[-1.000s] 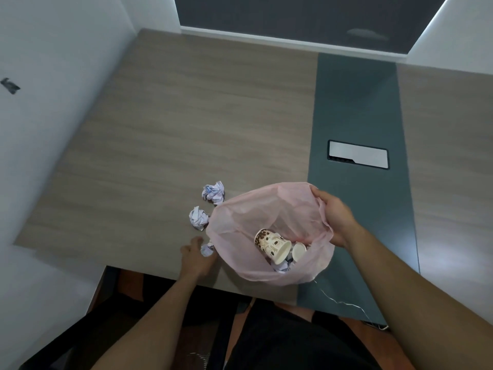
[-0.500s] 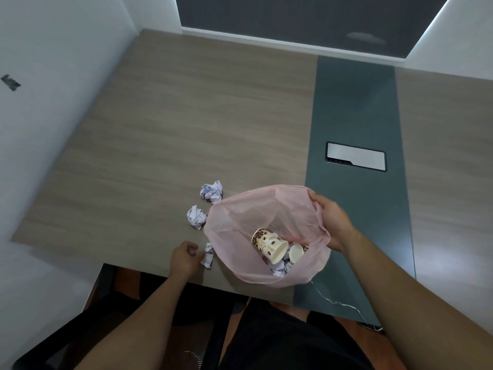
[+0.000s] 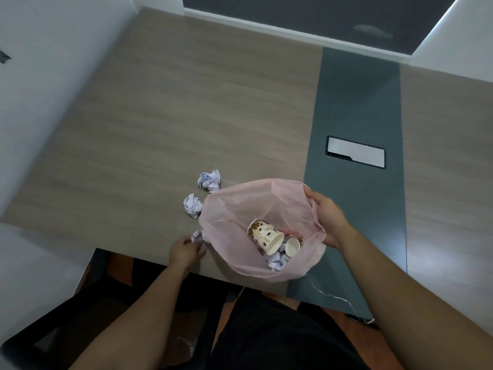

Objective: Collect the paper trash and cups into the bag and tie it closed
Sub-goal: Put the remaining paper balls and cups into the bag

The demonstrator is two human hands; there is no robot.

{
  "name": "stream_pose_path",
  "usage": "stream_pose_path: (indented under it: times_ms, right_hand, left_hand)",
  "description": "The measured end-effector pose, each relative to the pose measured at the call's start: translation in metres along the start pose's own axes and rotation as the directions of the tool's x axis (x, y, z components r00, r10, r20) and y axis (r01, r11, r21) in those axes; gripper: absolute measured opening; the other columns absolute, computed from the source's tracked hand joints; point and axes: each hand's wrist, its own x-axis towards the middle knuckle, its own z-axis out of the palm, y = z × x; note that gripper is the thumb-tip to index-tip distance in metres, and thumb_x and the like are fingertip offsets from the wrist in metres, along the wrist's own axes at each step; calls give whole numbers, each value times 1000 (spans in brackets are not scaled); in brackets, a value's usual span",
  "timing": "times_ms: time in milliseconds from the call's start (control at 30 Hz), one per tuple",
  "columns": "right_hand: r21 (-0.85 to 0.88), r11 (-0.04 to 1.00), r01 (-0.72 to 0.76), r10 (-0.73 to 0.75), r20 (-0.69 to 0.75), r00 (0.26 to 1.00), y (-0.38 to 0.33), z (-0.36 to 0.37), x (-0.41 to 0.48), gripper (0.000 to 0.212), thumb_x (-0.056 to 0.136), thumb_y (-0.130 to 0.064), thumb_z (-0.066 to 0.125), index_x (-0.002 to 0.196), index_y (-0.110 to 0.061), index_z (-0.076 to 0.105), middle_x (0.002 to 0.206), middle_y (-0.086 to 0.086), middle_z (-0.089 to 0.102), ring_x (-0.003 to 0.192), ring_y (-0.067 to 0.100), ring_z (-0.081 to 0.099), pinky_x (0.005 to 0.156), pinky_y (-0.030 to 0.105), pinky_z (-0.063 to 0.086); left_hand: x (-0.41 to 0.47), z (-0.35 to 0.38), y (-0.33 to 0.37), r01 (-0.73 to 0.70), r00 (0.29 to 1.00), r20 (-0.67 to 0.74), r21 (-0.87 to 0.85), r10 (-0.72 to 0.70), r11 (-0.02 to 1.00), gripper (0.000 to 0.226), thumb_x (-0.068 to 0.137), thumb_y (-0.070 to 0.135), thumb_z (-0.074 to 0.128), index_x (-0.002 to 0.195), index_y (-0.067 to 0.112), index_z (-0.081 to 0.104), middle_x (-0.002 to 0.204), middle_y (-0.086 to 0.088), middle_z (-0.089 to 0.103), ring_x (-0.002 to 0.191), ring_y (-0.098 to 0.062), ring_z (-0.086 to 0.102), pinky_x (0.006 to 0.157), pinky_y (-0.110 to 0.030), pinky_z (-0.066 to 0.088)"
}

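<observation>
Since a moment ago the left hand (image 3: 186, 251) has closed its fingertips on a small paper wad (image 3: 197, 236) beside the pink bag (image 3: 234, 209), whose rim the right hand (image 3: 326, 218) grips. Two paper balls (image 3: 210, 180) (image 3: 192, 205) lie just beyond on the wooden table (image 3: 160, 116); paper cups (image 3: 265, 236) sit inside the bag.

No legible txt, nos., brand or sign anywhere. Cream paper cup w/ brown spotted print (image 3: 262, 236) inside pink plastic bag (image 3: 232, 209): pattern only, no words. Crumpled white paper balls (image 3: 209, 180) on wood-grain desk (image 3: 186, 102): bluish marks, too small to read.
</observation>
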Motion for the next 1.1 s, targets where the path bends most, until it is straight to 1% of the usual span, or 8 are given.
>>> stream_pose_path:
  times_ms: [133,300,467,567,733,900,1000,1100]
  right_hand:
    - [-5,1000,-13,13,6,1000,4,4,1,44,107,-45,67,132,-13,81,137,25,75,126,51,72,104,73,57]
    - [-21,1000,-6,6,-12,1000,4,9,2,41,105,-45,69,129,-14,83,133,24,78,119,48,76,97,68,62]
    - [-17,1000,-9,9,-19,1000,5,14,3,44,106,-45,68,133,-13,80,136,25,76,128,52,71,107,76,53]
    - [-10,1000,0,0,-18,1000,5,16,3,44,107,-43,67,135,-12,79,136,26,76,126,52,71,106,76,55]
    - [-19,1000,-5,5,-26,1000,2,13,2,44,106,-44,68,135,-12,79,139,27,73,131,53,68,106,76,53]
    - [7,1000,-5,5,-16,1000,2,7,3,43,105,-42,69,131,-10,81,139,28,73,130,54,68,98,69,62]
    - [12,1000,-9,9,-8,1000,2,4,3,46,106,-42,68,136,-8,78,139,29,73,128,54,70,90,63,65]
    - [15,1000,-7,7,-26,1000,3,3,3,46,106,-42,70,136,-9,77,139,30,72,129,54,69,92,65,64]
  left_hand:
    - [6,-18,26,46,998,50,-371,-30,928,6,107,9,66,109,3,63,73,-13,60,56,-19,50,55,-32,49]
    - [-4,-25,75,-65,989,57,-664,137,745,8,102,14,76,108,17,72,84,1,71,58,-7,59,48,-19,49]
    - [-32,19,95,-459,843,221,-178,490,870,5,101,26,79,101,22,76,75,5,73,62,-11,63,53,-19,50]
    - [-44,51,89,-576,761,436,115,479,810,11,99,36,81,101,26,79,86,2,79,63,-4,70,56,-19,54]
    - [-47,89,85,-591,801,425,444,422,674,20,97,28,80,111,15,76,91,3,73,85,-20,71,77,-33,55]
    - [-48,88,104,-515,842,461,527,281,676,35,98,49,75,117,21,67,105,1,77,83,-22,78,60,-28,55]
    - [-42,70,120,-537,838,368,428,402,727,22,105,40,68,98,20,72,95,0,82,64,-17,77,46,-19,49]
    - [-27,42,132,-557,822,128,384,556,736,22,104,24,62,90,14,77,90,-5,82,73,-22,74,64,-23,51]
